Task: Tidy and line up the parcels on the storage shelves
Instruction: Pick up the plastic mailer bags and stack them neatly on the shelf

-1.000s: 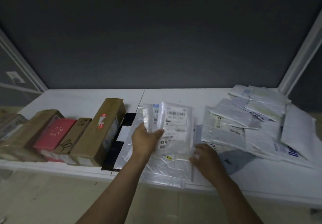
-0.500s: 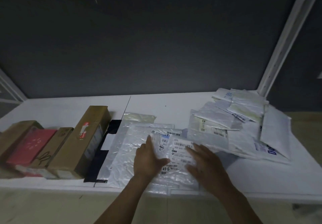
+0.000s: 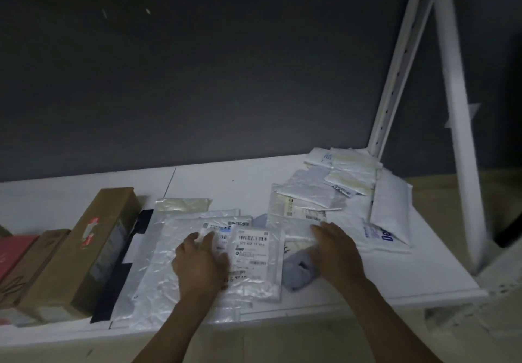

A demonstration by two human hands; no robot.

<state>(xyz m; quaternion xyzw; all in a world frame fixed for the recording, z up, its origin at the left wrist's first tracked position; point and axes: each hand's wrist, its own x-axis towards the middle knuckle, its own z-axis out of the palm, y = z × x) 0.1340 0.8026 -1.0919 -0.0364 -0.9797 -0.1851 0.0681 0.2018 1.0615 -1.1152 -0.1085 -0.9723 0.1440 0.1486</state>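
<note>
Two hands (image 3: 200, 266) (image 3: 336, 255), two brown cardboard boxes (image 3: 96, 249) (image 3: 42, 255), one pink box (image 3: 14, 252), one black packet (image 3: 135, 246), roughly a dozen pale mailers (image 3: 175, 249).

The left hand (image 3: 199, 263) and right hand (image 3: 337, 252) are bare, forearms too.

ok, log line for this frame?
left hand: flat on labelled mailer | right hand: resting on loose mailers | boxes: lined up at left

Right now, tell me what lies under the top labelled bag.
Beneath the top bag show a second labelled bag and larger clear bags, stacked on the shelf. The left hand covers part; anything deeper is hidden.
</note>
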